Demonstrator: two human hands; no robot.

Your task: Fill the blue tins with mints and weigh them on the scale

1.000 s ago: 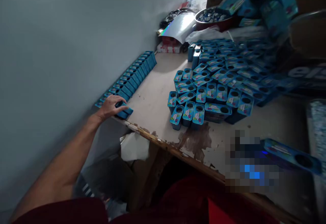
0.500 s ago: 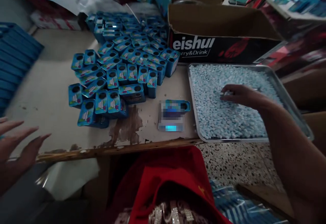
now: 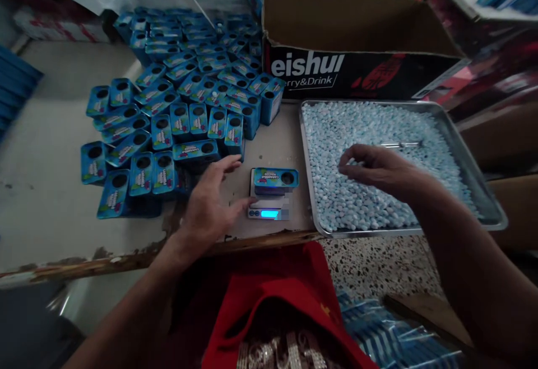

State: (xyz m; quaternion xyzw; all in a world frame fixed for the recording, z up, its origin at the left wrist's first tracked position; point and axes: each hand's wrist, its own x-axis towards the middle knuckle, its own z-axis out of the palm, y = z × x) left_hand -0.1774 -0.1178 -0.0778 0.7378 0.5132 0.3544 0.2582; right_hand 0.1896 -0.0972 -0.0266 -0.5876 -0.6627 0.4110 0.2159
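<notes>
My left hand (image 3: pixel 212 204) is open, thumb and fingers spread, just left of a small digital scale (image 3: pixel 261 204) with a lit blue display. A blue candy box (image 3: pixel 272 177) with a dark round hole in its top stands on the scale. Over the metal tray (image 3: pixel 307 159) hangs my right hand (image 3: pixel 378 170), thumb and fingertips pinched together; whatever they hold is too small to make out. Small pale blue and white candies (image 3: pixel 357 125) fill the tray. A thin clear or metal tool (image 3: pixel 401 145) lies on them behind my right hand.
Many more blue boxes (image 3: pixel 162 125) stand crowded on the table's left and back. A black and brown cardboard carton (image 3: pixel 357 72) sits behind the tray. The worn wooden table edge (image 3: pixel 138 260) runs along the front. A red bag or cloth (image 3: pixel 277 296) is below it.
My left hand has come in from the far left to beside the scale. My right hand stays pinched over the candies. The view has shifted slightly.
</notes>
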